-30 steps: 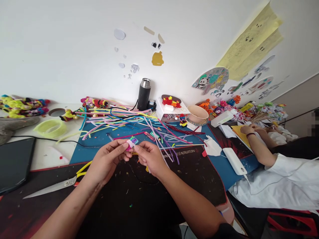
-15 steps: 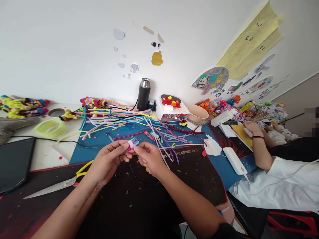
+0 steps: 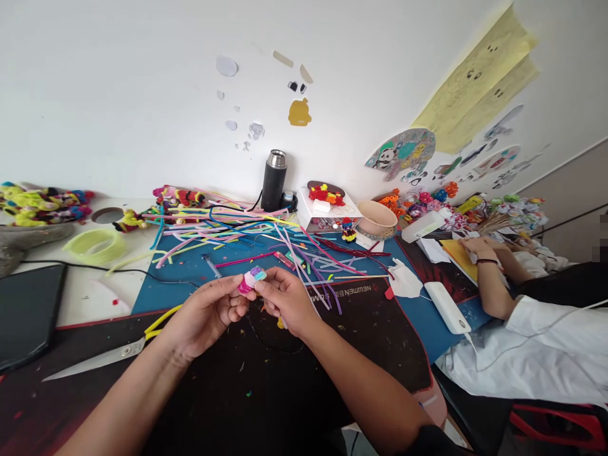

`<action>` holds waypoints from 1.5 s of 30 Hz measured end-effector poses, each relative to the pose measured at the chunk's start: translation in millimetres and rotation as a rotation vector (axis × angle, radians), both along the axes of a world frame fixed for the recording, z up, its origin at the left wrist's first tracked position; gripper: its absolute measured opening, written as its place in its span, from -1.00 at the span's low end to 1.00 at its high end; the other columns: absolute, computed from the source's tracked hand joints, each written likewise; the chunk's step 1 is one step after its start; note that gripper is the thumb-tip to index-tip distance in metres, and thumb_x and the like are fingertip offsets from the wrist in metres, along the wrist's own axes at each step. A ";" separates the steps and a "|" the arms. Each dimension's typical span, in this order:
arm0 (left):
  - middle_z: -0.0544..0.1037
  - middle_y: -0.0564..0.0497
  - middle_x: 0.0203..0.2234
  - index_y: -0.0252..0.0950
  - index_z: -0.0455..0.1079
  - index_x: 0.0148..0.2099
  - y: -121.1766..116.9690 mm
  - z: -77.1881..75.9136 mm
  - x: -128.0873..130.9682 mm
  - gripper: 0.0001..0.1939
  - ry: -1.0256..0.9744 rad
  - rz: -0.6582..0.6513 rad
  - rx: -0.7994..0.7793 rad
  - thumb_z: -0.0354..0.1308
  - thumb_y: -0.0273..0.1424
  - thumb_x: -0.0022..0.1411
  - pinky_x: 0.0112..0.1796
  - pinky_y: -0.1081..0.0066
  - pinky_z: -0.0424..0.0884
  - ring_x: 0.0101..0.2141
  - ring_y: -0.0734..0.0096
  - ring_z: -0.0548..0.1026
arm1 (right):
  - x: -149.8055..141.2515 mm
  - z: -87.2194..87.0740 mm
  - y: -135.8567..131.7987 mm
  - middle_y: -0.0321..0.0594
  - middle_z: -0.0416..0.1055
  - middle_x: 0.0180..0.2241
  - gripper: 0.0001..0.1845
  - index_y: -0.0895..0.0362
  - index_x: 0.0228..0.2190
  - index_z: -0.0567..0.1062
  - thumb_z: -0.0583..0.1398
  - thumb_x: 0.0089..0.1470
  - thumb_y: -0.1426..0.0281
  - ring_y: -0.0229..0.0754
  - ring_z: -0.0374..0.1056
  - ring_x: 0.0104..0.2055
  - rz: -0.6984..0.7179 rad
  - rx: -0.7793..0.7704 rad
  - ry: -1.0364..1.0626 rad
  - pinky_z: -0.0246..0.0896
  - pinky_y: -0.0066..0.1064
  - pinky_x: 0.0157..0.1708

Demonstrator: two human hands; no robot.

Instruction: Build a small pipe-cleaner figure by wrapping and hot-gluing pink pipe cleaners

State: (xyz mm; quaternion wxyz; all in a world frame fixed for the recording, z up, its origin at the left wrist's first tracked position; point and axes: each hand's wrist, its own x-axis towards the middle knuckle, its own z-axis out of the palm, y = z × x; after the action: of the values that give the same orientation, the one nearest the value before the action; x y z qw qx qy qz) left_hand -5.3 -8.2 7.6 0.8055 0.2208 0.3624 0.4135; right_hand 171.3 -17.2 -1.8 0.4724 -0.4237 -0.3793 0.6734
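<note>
So yeah, left hand [image 3: 206, 310] and right hand [image 3: 289, 305] are both pinching a small fuzzy pink, purple and turquoise piece [image 3: 249, 280] over the far part of the black red-edged mat [image 3: 380, 342], with yellow-handled metal scissors [image 3: 124, 351] off left and long multicoloured fuzzy stems [image 3: 223, 227] scattered on the far side
</note>
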 end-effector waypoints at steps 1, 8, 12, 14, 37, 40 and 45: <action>0.69 -0.09 -0.47 -0.36 0.70 -0.34 0.1 -0.2 0.0 -0.70 -0.005 -0.001 -0.005 0.63 -0.28 -0.04 -0.57 0.60 0.45 -0.56 0.51 0.50 | 0.3 0.0 0.0 -0.50 0.36 -0.59 -0.49 0.10 -0.32 0.48 0.53 -0.08 0.05 -0.45 0.04 -0.68 0.002 -0.001 0.001 -0.16 -0.54 -0.70; 0.65 -0.08 -0.53 -0.34 0.65 -0.40 -0.3 6.9 3.0 -0.89 0.005 0.022 -0.104 0.49 -0.43 0.12 -0.58 0.60 0.46 -0.61 0.53 0.45 | 1.7 2.8 0.5 -0.50 0.37 -0.58 -0.45 0.09 -0.19 0.52 0.52 -0.08 0.05 -0.42 0.06 -0.67 0.011 0.003 -0.028 -0.17 -0.52 -0.69; 0.65 -0.08 -0.53 -0.34 0.64 -0.39 0.1 5.5 4.0 -0.87 0.016 0.006 -0.124 0.46 -0.41 0.17 -0.59 0.60 0.44 -0.62 0.53 0.44 | -0.5 4.4 2.0 -0.51 0.33 -0.61 -0.48 0.09 -0.23 0.53 0.51 -0.08 0.03 -0.43 0.01 -0.68 0.010 0.017 -0.026 -0.19 -0.50 -0.68; 0.67 -0.09 -0.49 -0.34 0.66 -0.36 -0.2 1.9 3.5 -0.83 0.028 -0.005 -0.105 0.51 -0.34 0.14 -0.58 0.59 0.44 -0.59 0.52 0.47 | -1.5 4.6 2.7 -0.53 0.29 -0.64 -0.50 0.10 -0.26 0.53 0.50 -0.07 0.03 -0.43 -0.03 -0.70 -0.003 0.023 -0.021 -0.21 -0.49 -0.68; 0.74 -0.10 -0.12 -0.19 0.57 0.02 -11.1 -7.3 2.6 -0.63 0.859 0.231 0.759 0.35 -0.08 0.29 -0.11 0.22 0.60 -0.15 0.06 0.71 | -5.7 0.5 2.5 -0.59 0.16 -0.71 -0.51 0.10 -0.34 0.48 0.48 0.00 0.01 -0.44 -0.07 -0.73 0.001 0.038 0.007 -0.24 -0.50 -0.70; 0.74 -0.10 -0.13 -0.19 0.55 0.01 -9.6 -6.2 1.7 -0.63 0.846 0.255 0.736 0.36 -0.08 0.28 -0.09 0.20 0.62 -0.14 0.06 0.71 | -4.3 1.1 0.9 -0.58 0.14 -0.73 -0.49 0.10 -0.42 0.46 0.48 0.00 -0.03 -0.43 -0.05 -0.72 0.034 0.052 -0.008 -0.22 -0.50 -0.70; 0.73 -0.07 -0.21 -0.20 0.56 -0.03 -7.6 -4.1 1.7 -0.61 0.814 0.240 0.673 0.39 -0.06 0.24 -0.15 0.24 0.62 -0.22 0.10 0.70 | -1.4 1.1 0.6 -0.58 0.12 -0.74 -0.47 0.09 -0.46 0.45 0.47 0.00 -0.06 -0.42 -0.06 -0.73 0.021 0.068 -0.032 -0.20 -0.49 -0.69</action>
State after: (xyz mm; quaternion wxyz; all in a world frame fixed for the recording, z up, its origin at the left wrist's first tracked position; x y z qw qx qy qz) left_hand -3.5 -15.8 3.5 0.4320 0.5660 0.5155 0.4767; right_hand 169.9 -16.6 -0.7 0.4733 -0.4142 -0.4139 0.6581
